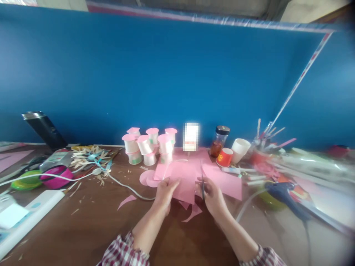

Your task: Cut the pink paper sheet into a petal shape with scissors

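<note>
My left hand [165, 192] pinches the left edge of a pink paper sheet [183, 183] above the brown table. In my right hand [210, 195] is a pair of scissors [203, 184], its dark blades pointing away from me along the sheet's right side. Whether the blades are in the paper I cannot tell. More pink paper [224, 181] lies behind and to the right. Two pink paper discs [146, 178] rest left of the sheet, and curved offcuts [192, 212] lie below it.
White paper cups topped with pink discs [138, 146] stand stacked at the back. A lidded jar [219, 142], a red cup [224, 157] and a white cup [240, 149] are right of centre. A blue glue gun [288, 197] lies right; a power strip [36, 214] and cables lie left.
</note>
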`<action>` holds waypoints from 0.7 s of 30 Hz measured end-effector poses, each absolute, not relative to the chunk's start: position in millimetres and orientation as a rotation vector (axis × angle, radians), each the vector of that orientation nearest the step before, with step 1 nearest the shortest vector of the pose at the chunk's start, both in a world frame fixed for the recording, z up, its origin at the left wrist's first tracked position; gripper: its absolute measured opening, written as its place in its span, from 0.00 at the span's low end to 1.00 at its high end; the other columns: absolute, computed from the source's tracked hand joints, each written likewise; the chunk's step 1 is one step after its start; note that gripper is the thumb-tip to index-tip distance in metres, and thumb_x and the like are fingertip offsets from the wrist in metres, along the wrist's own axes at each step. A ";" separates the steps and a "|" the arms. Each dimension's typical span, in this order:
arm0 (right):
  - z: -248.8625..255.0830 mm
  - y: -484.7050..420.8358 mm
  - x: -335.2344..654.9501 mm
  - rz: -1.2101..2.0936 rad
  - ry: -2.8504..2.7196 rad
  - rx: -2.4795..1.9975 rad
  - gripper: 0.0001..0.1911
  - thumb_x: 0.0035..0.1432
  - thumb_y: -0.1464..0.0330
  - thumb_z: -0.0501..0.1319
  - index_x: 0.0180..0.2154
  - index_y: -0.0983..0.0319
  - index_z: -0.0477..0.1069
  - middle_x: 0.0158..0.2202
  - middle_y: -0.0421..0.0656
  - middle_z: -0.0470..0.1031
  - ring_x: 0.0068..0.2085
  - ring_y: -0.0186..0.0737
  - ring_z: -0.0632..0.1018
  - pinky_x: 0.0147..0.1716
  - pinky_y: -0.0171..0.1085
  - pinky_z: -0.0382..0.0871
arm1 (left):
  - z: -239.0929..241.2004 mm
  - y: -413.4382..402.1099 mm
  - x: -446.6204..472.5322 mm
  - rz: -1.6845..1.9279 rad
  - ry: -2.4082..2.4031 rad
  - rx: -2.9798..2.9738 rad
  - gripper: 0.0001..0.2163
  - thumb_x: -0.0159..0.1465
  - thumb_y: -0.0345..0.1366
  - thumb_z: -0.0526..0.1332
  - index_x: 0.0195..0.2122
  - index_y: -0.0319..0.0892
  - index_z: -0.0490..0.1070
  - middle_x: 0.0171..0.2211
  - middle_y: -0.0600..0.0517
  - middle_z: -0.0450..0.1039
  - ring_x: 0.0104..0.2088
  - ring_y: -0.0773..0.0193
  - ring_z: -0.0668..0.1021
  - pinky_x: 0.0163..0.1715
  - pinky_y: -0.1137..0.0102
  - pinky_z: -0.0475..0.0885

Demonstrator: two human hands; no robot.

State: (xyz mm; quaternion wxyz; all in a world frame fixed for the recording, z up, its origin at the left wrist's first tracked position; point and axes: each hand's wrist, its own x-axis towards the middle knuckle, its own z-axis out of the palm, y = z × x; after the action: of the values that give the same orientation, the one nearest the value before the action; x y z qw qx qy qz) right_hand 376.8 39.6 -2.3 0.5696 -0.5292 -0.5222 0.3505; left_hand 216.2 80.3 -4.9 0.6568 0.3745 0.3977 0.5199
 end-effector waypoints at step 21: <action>-7.1 41.4 378.3 0.741 -1.232 -1.330 0.19 0.50 0.62 0.63 0.43 0.64 0.66 0.31 0.44 0.73 0.31 0.40 0.74 0.29 0.37 0.70 | 6.6 78.2 214.0 1.143 0.913 0.821 0.14 0.51 0.41 0.65 0.32 0.34 0.72 0.26 0.45 0.76 0.27 0.58 0.77 0.31 0.65 0.71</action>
State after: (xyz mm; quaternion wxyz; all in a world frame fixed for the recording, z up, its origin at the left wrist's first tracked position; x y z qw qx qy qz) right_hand 378.3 41.4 -7.1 0.5578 -0.5636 -0.5221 0.3142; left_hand 214.0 78.2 6.6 0.6684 0.3640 0.4050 0.5067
